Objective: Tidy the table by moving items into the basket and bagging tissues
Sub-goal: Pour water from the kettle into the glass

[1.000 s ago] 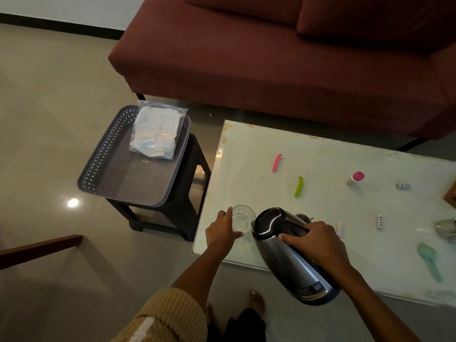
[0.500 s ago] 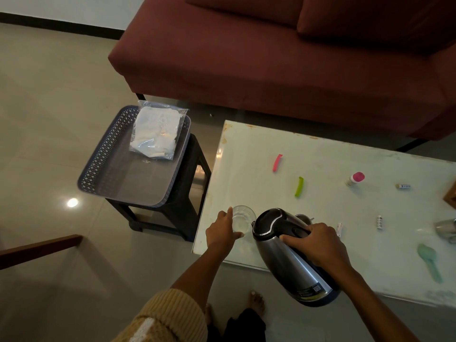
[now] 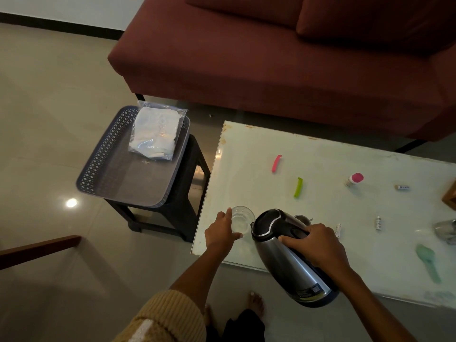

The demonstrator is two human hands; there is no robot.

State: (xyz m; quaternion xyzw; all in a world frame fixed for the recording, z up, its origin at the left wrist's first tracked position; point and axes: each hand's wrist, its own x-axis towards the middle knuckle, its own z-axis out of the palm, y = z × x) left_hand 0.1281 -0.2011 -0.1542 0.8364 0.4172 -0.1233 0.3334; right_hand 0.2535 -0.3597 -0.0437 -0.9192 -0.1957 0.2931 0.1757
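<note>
Head view: I note right hand [image 3: 318, 245] gripping tilted steel-and-black electric kettle [image 3: 288, 255], left hand [image 3: 222, 233] clasping clear glass tumbler [image 3: 243, 219]; overshoot risks spilling onto glass-topped table [image 3: 320, 149].

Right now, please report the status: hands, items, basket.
Left hand on glass; right hand grips tilted kettle. Basket holds only bagged tissues. Pink clip, green clip not yet moved.
</note>
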